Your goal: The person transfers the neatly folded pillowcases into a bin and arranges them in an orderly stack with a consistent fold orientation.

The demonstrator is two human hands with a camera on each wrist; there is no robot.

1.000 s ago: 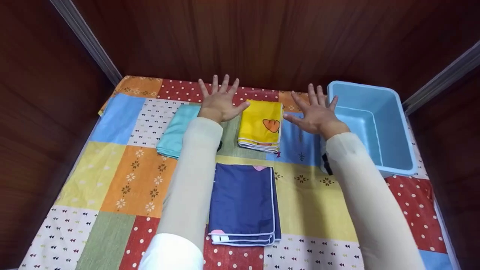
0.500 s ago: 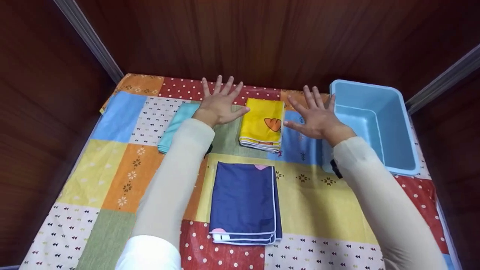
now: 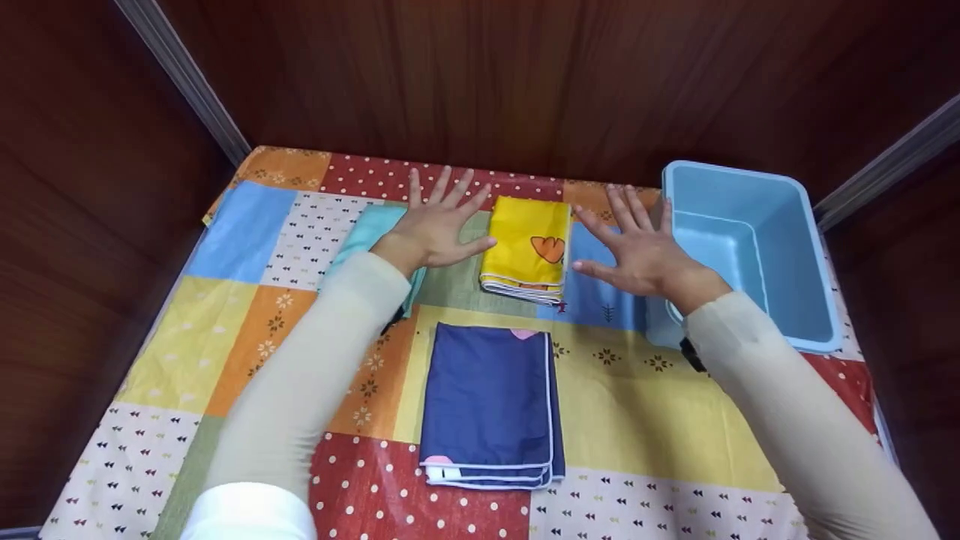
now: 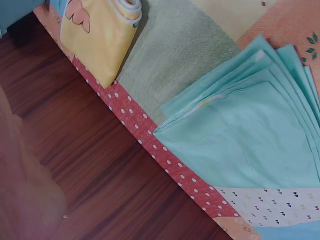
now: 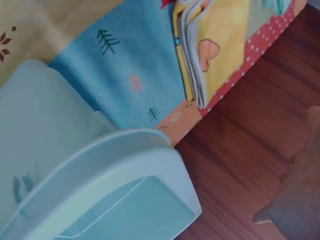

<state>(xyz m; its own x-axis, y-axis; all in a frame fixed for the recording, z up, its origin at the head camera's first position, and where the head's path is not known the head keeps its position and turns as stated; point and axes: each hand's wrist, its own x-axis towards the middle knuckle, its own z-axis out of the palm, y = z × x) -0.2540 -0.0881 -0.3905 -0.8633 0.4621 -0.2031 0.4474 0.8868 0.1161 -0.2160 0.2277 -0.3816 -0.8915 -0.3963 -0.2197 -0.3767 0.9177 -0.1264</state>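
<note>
My left hand [image 3: 435, 229] is held above the table with its fingers spread, overlapping the folded teal cloth [image 4: 245, 125] in the head view. My right hand [image 3: 637, 251], also with fingers spread and holding nothing, hovers beside the left wall of the light blue plastic bin [image 3: 787, 247]. Between the two hands lies a folded yellow cloth [image 3: 521, 236] with an orange print and white edging. Closer to me, a folded navy blue cloth [image 3: 487, 397] with white piping and pink patches lies flat. Part of the teal cloth is hidden behind my left wrist in the head view.
A patchwork-patterned tablecloth [image 3: 637, 420] covers the table. Dark brown wood panels [image 3: 480, 75] rise behind it and on both sides, joined by grey metal strips [image 3: 187, 79] at the corners. The bin stands at the back right, near the panels.
Both hands have drawn back slightly toward me, fingers still spread. The left forearm has swung to the left and the right forearm to the right. The cloths and the bin stay put.
</note>
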